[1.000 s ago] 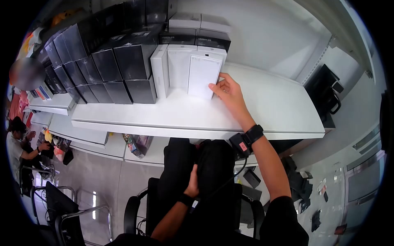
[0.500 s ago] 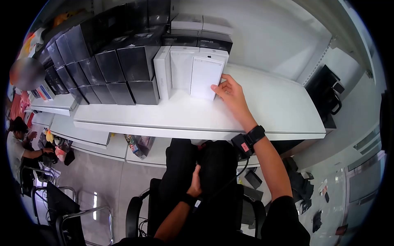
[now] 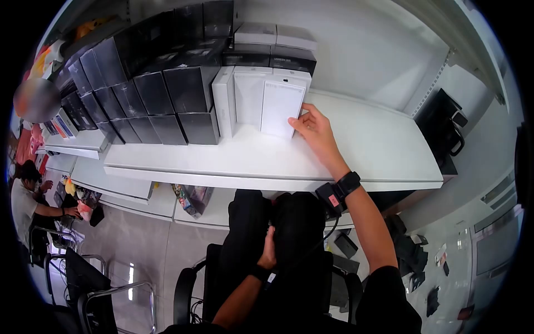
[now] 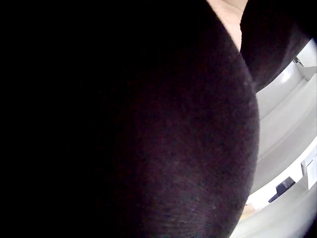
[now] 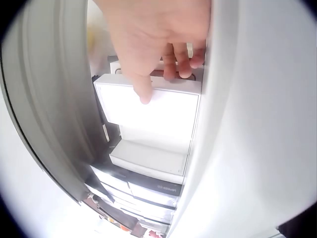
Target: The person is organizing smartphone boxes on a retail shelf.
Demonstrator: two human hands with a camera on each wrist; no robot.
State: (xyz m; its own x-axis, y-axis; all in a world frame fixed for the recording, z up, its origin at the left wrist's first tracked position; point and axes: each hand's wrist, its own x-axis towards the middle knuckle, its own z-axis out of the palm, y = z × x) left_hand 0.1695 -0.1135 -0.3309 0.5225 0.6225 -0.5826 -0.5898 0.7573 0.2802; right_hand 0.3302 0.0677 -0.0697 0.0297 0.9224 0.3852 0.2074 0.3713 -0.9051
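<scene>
A slim white box (image 3: 281, 108) stands upright on the white shelf (image 3: 233, 164), in front of other white boxes. My right hand (image 3: 314, 133) pinches its right edge. In the right wrist view, the thumb (image 5: 142, 89) presses the front face of the box while the other fingers curl over its side. Just left of it are another white box (image 3: 250, 97) and a narrow white box (image 3: 224, 100) showing its side. My left hand (image 3: 268, 249) rests between my thighs, its fingers loosely extended and holding nothing. Dark trouser fabric (image 4: 198, 129) fills most of the left wrist view.
Black boxes (image 3: 150, 92) are stacked in rows on the shelf's left part. Behind the white boxes sit dark boxes (image 3: 292, 58) with white ones on top. Another person (image 3: 28, 200) is at far left, near a metal-framed chair (image 3: 92, 278). Black devices (image 3: 445, 122) stand at right.
The head view has shifted slightly, so the scene sits a little further right and lower. My right hand keeps its hold on the white box, and my left hand stays in my lap.
</scene>
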